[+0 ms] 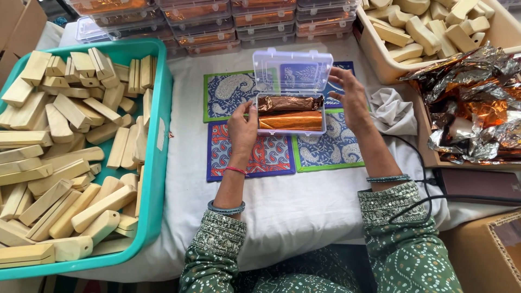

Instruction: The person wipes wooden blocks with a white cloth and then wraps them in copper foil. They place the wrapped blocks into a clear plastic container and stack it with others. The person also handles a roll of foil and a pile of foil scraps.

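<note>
The clear plastic box [291,111] sits in the upper middle of the frame on a cloth-covered surface [282,206], its hinged lid [293,70] standing open toward the top of the frame. Inside lie two foil-wrapped bars side by side: a brown bar [289,103] at the back and an orange bar [291,121] in front of it. The left hand [242,129] is at the box's left end, fingers curled against its side with the thumb near the rim. The right hand [353,97] is at the right end, fingers spread and raised beside the lid's right edge; whether it touches the lid I cannot tell. Under and around the box lie patterned printed mats [266,157] in blue, red and green. A teal tray [157,163] fills the left of the frame, heaped with pale wooden blocks [70,163]. In the upper right a beige bin [380,59] holds more such blocks, and below it lies a crumpled pile of silver and orange foil [472,103]. Along the top edge stand stacked closed clear boxes [239,21] with orange contents. A crumpled white cloth [393,111] lies just right of the right hand, and a black cable [429,190] runs across the surface at the lower right.
</note>
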